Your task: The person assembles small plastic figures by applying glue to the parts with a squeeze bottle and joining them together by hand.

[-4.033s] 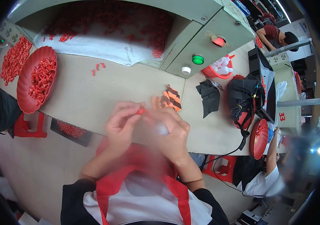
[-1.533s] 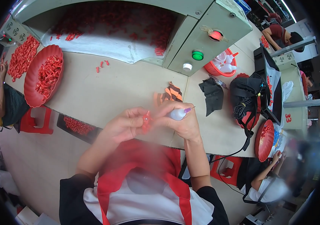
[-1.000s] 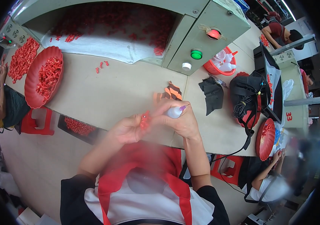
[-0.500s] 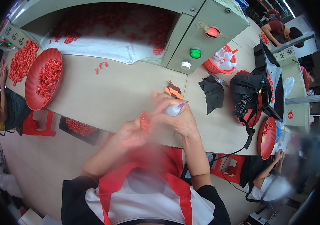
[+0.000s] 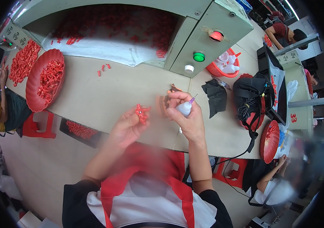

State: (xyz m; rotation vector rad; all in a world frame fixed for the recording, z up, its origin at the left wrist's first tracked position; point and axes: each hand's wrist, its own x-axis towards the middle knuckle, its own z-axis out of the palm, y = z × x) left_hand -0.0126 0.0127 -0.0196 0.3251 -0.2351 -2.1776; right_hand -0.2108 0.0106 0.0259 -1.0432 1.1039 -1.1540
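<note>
My left hand (image 5: 126, 128) pinches a small red plastic figure (image 5: 141, 114) above the table's front edge. A dark and pale spot shows on the figure. In my right hand (image 5: 190, 117) is a white squeeze bottle (image 5: 184, 109) with a purple-based needle tip (image 5: 192, 99) pointing up and to the right, away from the figure. The two hands are apart. Behind my right fingers lies an orange-and-brown striped piece (image 5: 163, 105), partly hidden by them.
A red dish (image 5: 30, 85) of red pieces stands at the left beside a heap (image 5: 24, 62). Ahead is a pale green machine (image 5: 196, 34) with buttons. To the right lie a black cloth (image 5: 216, 97), a red basket (image 5: 223, 72) of bottles and a black bag (image 5: 250, 93). Co-workers sit on both sides.
My hands have drawn apart. The left hand with the red figure moved slightly left and up; the right hand with the bottle moved right, its needle tip now plainly visible.
</note>
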